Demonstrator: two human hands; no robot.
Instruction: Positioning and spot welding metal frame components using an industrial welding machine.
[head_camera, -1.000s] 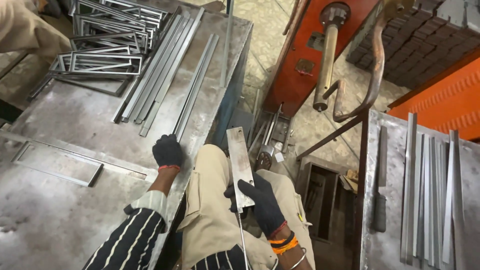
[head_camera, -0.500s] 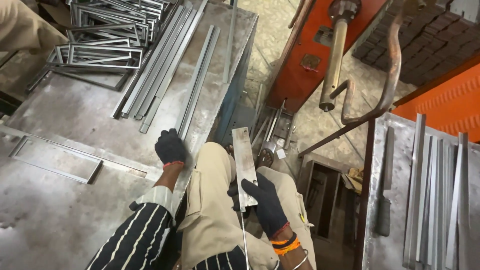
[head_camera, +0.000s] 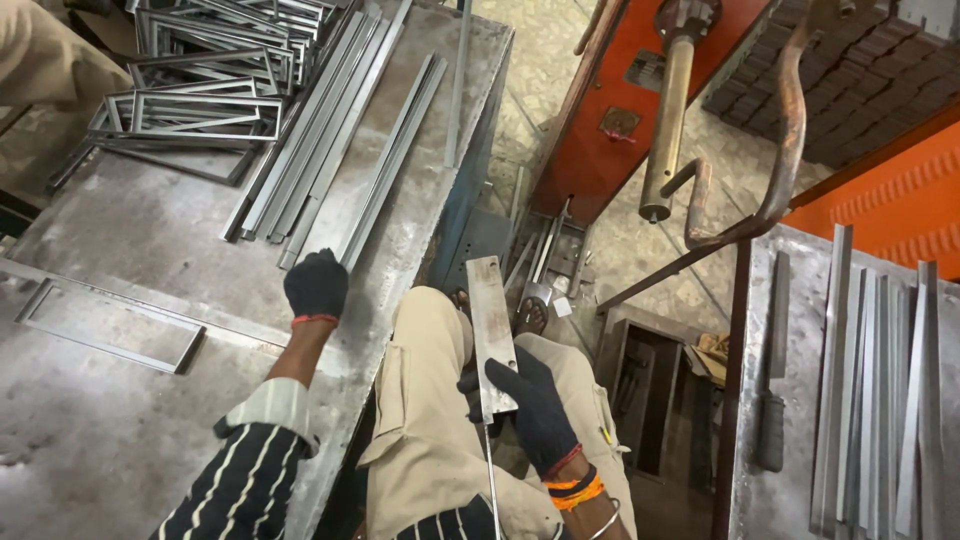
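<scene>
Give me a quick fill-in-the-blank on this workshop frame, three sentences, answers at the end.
1. The right hand wears a black glove and grips a flat metal ____ over the lap.
2. The left hand rests on the steel ____, near the long metal bars.
3. Rectangular metal frames are stacked at the table's far ____ corner.

Missing words: strip; table; left

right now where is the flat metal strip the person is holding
In the head view the flat metal strip is low and centre, gripped near its lower end by the right hand above the lap, just right of the steel table edge.
</scene>
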